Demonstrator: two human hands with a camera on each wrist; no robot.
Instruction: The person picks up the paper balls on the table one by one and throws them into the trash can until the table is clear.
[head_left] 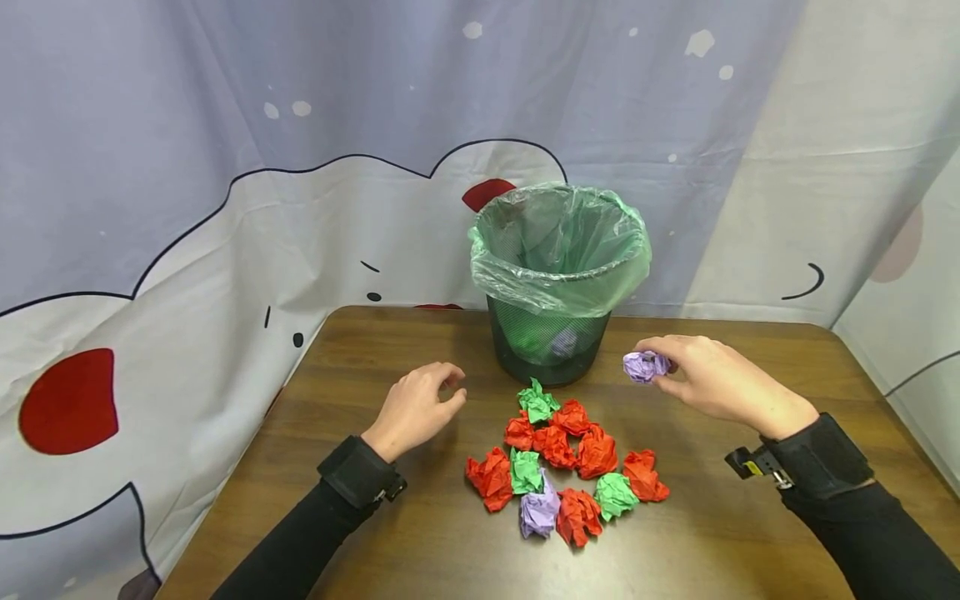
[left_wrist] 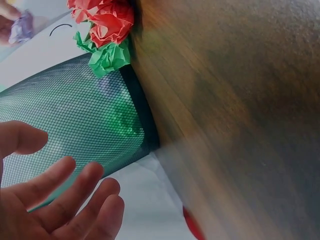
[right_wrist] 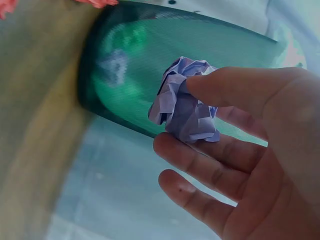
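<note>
Hands (head_left: 416, 408) apart, purple paper (head_left: 643, 367) in right (head_left: 716, 382)

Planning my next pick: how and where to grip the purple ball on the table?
Probably pinch the purple ball by its wide near end, from the open near left: a green ball sits behind it, a red ball right.

- The purple ball (right_wrist: 185, 105) I pinch is matt paper, rough with creases.
- The bin (head_left: 549, 343) is fine mesh.
- Its green liner (head_left: 562, 287) is thin, glossy plastic.
- My wood-grained table (head_left: 420, 533) looks smooth, softly shiny.
- My sleeves (head_left: 296, 529) are matt cloth.
</note>
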